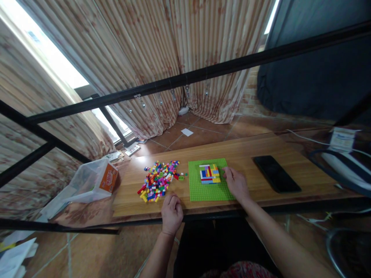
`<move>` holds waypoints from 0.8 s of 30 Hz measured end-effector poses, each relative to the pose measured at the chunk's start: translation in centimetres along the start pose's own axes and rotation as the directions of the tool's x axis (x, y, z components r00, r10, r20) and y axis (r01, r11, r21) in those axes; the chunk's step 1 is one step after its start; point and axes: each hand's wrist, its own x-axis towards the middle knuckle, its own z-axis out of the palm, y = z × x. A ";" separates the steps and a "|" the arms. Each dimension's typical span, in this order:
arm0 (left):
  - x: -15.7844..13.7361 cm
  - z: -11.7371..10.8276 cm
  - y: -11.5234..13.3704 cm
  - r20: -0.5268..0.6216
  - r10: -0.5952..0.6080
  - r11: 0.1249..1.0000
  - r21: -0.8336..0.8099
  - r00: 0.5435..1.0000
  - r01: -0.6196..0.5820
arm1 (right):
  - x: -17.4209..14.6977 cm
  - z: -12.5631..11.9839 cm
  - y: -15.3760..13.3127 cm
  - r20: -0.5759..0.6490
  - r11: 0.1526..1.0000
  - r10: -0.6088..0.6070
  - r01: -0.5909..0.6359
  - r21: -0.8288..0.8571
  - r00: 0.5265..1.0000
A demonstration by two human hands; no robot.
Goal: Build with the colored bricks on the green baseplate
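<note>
A green studded baseplate [199, 194] lies on the wooden board, and a low rectangular build of multicoloured toy bricks [210, 174] stands on it. My right hand [237, 184] is over the plate's right part, fingers bent and pinched together just right of the build. Whether a small piece is between those fingertips is hidden. My left hand [172, 211] rests as a loose fist at the board's front edge, with nothing visible in it. Close beyond it spreads a heap of small loose bricks [159, 179] in many colours.
A black phone-like slab [276, 173] lies on the wooden board [243, 152] at the right. At the left end sits a clear plastic box [91, 177] with an orange label. A dark metal bar [162, 83] crosses beyond the board, before the curtains.
</note>
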 end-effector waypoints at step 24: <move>9.1 1.3 -0.2 0.269 -0.018 0.949 0.308 0.963 -0.068 | -1.0 0.8 0.1 -0.022 0.984 -0.096 0.091 -0.153 0.995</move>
